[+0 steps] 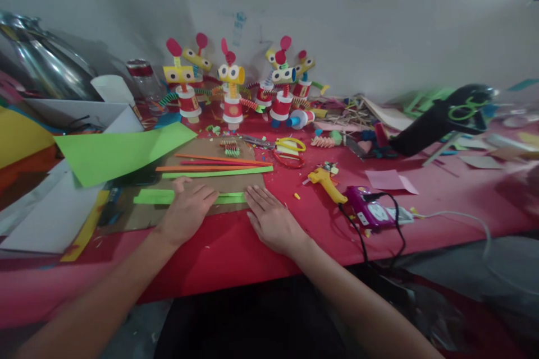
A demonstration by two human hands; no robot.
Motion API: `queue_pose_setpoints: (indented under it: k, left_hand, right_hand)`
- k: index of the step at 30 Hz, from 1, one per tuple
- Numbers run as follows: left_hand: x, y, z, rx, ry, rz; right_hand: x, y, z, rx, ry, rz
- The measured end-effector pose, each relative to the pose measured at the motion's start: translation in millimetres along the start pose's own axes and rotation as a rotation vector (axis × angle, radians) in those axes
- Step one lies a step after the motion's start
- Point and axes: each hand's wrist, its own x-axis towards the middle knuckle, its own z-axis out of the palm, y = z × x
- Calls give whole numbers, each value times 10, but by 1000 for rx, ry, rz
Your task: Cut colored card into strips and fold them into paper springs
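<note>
A folded bright green paper strip (154, 197) lies across a brown cardboard sheet (138, 217) in front of me. My left hand (187, 207) is closed over the middle of this strip, its fingers bent and pressing down; the paper beneath them is hidden. At the strip's right end, my right hand (269, 219) rests with its fingers stretched out flat, touching the paper. Just beyond both hands lie another narrow green strip (236, 171) and several orange strips (202, 168). A small zigzag-folded paper piece (231, 148) sits farther back on the cardboard.
Scissors (290, 146) lie behind the strips. To the right are a yellow glue gun (326, 184) and a purple power strip (370, 210) with cables. Paper-cup figures (232, 109) stand along the wall. A large green sheet (122, 154) lies left, and a black holder (438, 120) stands right.
</note>
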Motion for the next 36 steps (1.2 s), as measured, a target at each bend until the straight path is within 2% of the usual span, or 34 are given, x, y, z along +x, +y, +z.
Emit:
queue_pose_setpoints:
  k: [10,14,18,21,26,33,36]
  left_hand:
    - [-104,-171,56,18,-56,-102]
    - [-110,-229,33,32,-76,-21]
    - [-149,-221,-9,77,-27,116]
    - [-181,-207,-21,113,-22,158]
    - [-192,-205,-46,83,-77,162]
    - [-183,-146,-62,94,-79,85]
    - [-175,-137,-58,99,-98,103]
  right_hand:
    - [1,3,5,2,2,6]
    - [5,-6,-4,-4,-8,10]
    - [9,-8,-5,-3,-8,17]
    - [7,-6,-3,3,-10,22]
    - [9,-11,-11,11,-9,20]
    - [3,-4,-9,36,16,34]
    - [11,-29,-42,11,8,35]
